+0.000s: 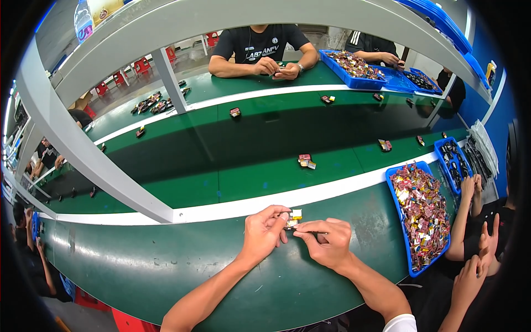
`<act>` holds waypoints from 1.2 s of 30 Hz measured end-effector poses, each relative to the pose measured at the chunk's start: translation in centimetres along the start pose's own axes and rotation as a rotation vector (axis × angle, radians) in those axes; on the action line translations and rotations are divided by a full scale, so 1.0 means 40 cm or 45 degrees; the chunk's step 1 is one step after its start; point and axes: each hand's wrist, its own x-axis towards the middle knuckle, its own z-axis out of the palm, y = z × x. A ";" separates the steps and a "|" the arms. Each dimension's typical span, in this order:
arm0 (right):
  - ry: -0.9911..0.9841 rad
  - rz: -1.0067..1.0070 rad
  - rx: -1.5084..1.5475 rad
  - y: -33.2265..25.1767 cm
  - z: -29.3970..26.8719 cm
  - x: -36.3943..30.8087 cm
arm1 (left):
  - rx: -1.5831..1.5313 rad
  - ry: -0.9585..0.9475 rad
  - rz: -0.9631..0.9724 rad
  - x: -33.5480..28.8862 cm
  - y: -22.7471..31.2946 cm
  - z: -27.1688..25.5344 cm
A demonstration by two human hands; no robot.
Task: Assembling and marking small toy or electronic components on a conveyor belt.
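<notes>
Blue bin heaped with small parts. Left of it, over green surface: 1 yellow-white part, left hand gripping it narrowly, right hand pinched at its near edge.

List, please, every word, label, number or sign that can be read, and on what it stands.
Black T-shirt, far side: large white lettering and a small round emblem; wording not copied.
Plastic bottle, upper left: print too small.
Yellow package beside it: brown mark, too small.
Held component: no readable text.
</notes>
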 end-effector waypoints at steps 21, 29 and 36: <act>0.067 -0.096 -0.024 -0.002 -0.001 0.003 | 0.025 0.230 0.032 0.026 0.005 0.011; 0.185 -0.048 0.036 0.007 -0.018 0.014 | 0.871 0.773 0.189 0.279 0.026 -0.274; 0.156 -0.056 0.013 0.018 -0.017 0.003 | 1.398 0.687 0.779 0.334 0.107 -0.200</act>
